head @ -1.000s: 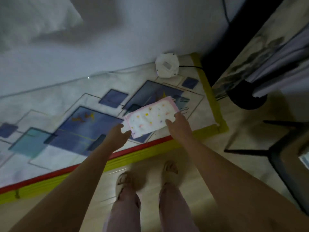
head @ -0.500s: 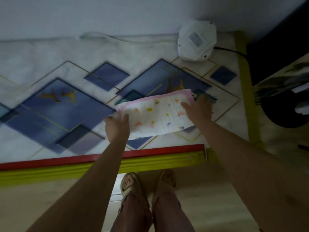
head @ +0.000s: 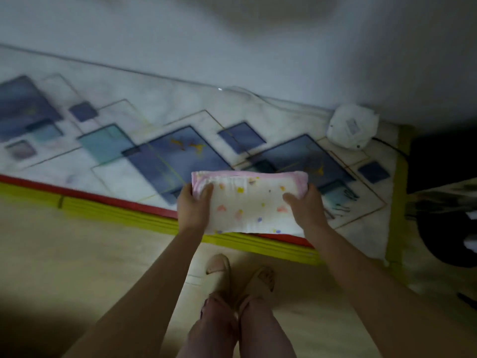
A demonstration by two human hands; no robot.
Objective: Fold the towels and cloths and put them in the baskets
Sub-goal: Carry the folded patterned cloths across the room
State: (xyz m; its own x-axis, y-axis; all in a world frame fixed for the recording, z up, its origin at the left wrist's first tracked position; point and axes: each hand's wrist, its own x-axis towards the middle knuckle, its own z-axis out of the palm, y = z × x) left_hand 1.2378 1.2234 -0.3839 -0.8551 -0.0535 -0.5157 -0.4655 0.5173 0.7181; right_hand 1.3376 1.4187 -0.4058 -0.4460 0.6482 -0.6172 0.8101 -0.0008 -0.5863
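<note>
While the left hand (head: 192,206) and right hand (head: 304,210) each grip an end of the folded cloth (head: 247,202) above the mat (head: 180,112), no basket shows; placing it remains.

Cloth (head: 249,202) between hands — above mat (head: 160,104) (feet (head: 240,273) below).

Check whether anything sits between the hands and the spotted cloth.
Nothing does. The left hand and right hand each already grip an end of the folded spotted cloth. No basket is in view.
</note>
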